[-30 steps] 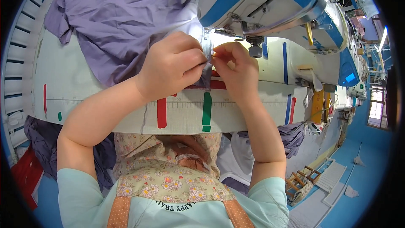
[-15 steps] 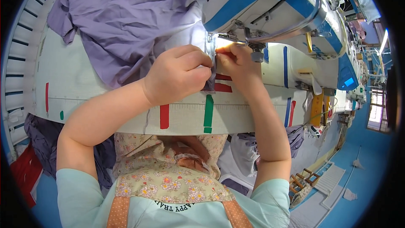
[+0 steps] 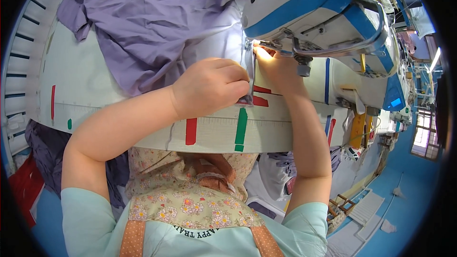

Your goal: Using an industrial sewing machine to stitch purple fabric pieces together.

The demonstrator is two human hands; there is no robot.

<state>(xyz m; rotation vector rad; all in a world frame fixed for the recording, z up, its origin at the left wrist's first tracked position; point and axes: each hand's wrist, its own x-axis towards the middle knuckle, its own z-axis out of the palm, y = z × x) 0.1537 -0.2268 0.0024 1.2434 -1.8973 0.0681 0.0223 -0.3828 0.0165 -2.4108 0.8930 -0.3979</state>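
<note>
A purple shirt (image 3: 152,24) lies spread over the pale sewing table (image 3: 114,109), its edge running under the lit needle area of a white and blue sewing machine (image 3: 304,14). My left hand (image 3: 212,88) is closed, its fingers pinching the narrow edge of the shirt just in front of the presser foot. On the other side of that edge, close beside the needle, is my right hand (image 3: 276,64). Its fingertips are bent in at the cloth under the machine head, partly hidden and brightly lit.
A printed ruler and coloured tape strips, among them a green one (image 3: 241,131), mark the table's front edge. Dark purple cloth (image 3: 47,157) hangs below at the left. A wooden stool (image 3: 340,207) stands on the floor at the right.
The view has shifted a little, so table and machine sit further right. My right hand has moved farther in beside the needle; my left still pinches the shirt edge, slightly nearer me.
</note>
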